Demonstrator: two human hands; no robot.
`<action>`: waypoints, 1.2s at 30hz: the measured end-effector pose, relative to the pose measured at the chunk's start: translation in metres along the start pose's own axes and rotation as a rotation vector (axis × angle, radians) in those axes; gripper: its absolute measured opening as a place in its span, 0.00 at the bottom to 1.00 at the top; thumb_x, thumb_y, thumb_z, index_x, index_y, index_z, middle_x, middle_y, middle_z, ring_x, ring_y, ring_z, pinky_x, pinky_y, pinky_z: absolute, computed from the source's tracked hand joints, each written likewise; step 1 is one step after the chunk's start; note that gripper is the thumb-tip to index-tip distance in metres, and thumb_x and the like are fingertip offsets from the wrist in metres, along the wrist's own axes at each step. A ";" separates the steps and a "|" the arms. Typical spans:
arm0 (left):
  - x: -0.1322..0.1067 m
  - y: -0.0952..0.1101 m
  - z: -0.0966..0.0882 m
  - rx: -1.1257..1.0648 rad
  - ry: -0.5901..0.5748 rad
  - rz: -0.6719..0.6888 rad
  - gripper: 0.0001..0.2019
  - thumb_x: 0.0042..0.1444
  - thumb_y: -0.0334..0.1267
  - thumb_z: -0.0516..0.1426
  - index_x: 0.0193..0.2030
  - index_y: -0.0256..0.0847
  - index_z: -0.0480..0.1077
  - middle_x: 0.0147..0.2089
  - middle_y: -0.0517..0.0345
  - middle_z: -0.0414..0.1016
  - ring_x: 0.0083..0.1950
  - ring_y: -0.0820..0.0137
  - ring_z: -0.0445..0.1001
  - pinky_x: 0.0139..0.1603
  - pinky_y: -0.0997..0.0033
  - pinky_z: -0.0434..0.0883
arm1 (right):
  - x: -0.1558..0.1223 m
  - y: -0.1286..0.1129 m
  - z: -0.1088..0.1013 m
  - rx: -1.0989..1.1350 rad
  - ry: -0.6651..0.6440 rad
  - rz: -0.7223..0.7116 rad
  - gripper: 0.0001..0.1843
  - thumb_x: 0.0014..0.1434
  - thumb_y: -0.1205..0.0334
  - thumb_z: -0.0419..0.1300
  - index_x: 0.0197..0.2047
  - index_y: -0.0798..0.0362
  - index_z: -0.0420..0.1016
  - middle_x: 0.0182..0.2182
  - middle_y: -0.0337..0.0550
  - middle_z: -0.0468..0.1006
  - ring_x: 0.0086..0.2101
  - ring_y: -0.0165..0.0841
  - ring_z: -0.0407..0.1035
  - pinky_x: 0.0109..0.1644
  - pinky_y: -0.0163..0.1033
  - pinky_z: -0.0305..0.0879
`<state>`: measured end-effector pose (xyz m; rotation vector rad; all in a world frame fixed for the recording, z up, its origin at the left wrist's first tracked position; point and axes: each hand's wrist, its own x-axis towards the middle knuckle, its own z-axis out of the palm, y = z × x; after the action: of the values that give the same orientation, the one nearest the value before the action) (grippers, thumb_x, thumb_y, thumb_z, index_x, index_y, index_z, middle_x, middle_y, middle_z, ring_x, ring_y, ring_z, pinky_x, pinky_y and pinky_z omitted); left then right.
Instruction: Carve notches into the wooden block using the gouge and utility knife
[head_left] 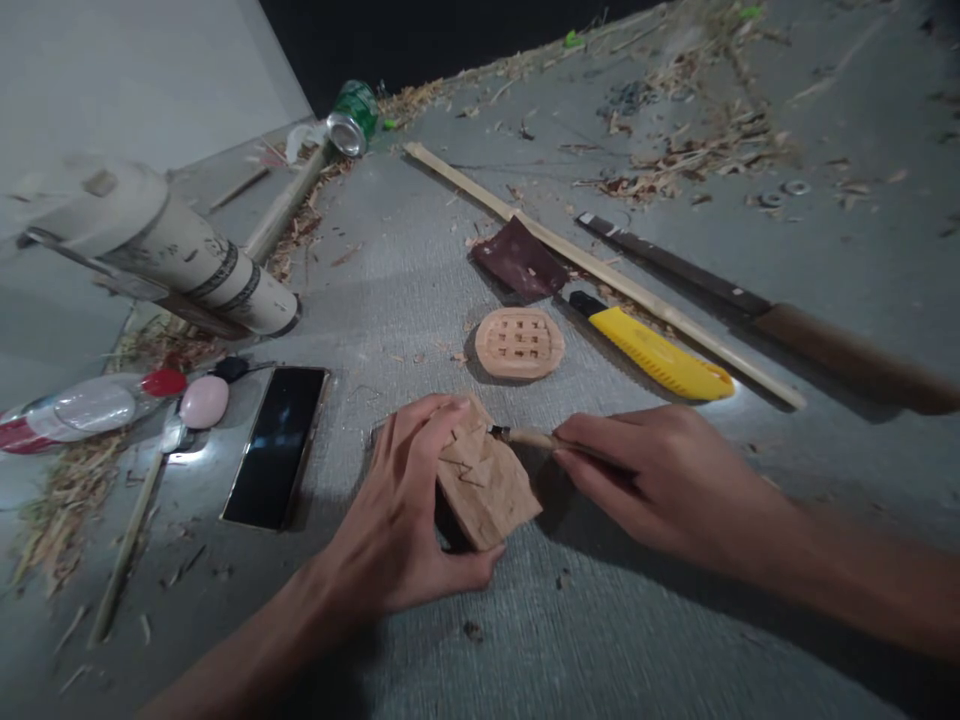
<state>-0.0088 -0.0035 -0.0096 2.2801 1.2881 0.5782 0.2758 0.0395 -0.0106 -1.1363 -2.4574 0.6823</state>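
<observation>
In my left hand [409, 490] is a small rough wooden block [491, 490], gripped between fingers and thumb, with dark zigzag lines on its upper face. My right hand [660, 470] is closed round the pale wooden handle of a carving tool [529, 438]. The tool's dark metal end meets the block's upper right edge; whether it cuts in there, I cannot tell. Just beyond both hands lies a rounded wooden piece [520, 345] with rows of small square holes. A yellow utility knife [660, 352] rests past my right hand, near a dark maroon scrap [519, 260].
Further right are a long wooden stick [600, 265] and a wooden-handled file [750, 305]. To the left lie a phone [277, 445], a white tumbler [202, 260] and a red-capped bottle [90, 408]. A green can [352, 118] sits at the back among wood shavings [697, 140].
</observation>
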 end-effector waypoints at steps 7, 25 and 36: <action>0.000 0.002 0.000 0.020 -0.007 0.005 0.58 0.50 0.34 0.72 0.82 0.50 0.43 0.76 0.34 0.60 0.76 0.36 0.65 0.72 0.24 0.69 | 0.004 0.001 -0.006 0.079 -0.024 0.040 0.18 0.75 0.57 0.55 0.32 0.50 0.75 0.20 0.34 0.72 0.20 0.26 0.64 0.28 0.38 0.50; -0.001 0.002 -0.001 0.028 -0.026 0.033 0.56 0.52 0.38 0.71 0.82 0.46 0.43 0.74 0.37 0.59 0.76 0.43 0.62 0.72 0.34 0.70 | -0.011 -0.013 0.008 -0.242 0.087 -0.065 0.17 0.80 0.59 0.51 0.36 0.50 0.71 0.22 0.35 0.73 0.20 0.30 0.68 0.29 0.44 0.47; 0.001 -0.001 -0.003 -0.054 0.039 0.036 0.60 0.48 0.37 0.73 0.83 0.48 0.45 0.73 0.37 0.60 0.75 0.37 0.62 0.70 0.26 0.71 | -0.011 -0.014 0.015 -0.213 0.096 -0.019 0.21 0.83 0.55 0.48 0.38 0.50 0.72 0.21 0.35 0.74 0.19 0.30 0.67 0.27 0.44 0.47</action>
<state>-0.0107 -0.0013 -0.0077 2.2622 1.2363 0.6647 0.2667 0.0191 -0.0168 -1.1906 -2.5006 0.3575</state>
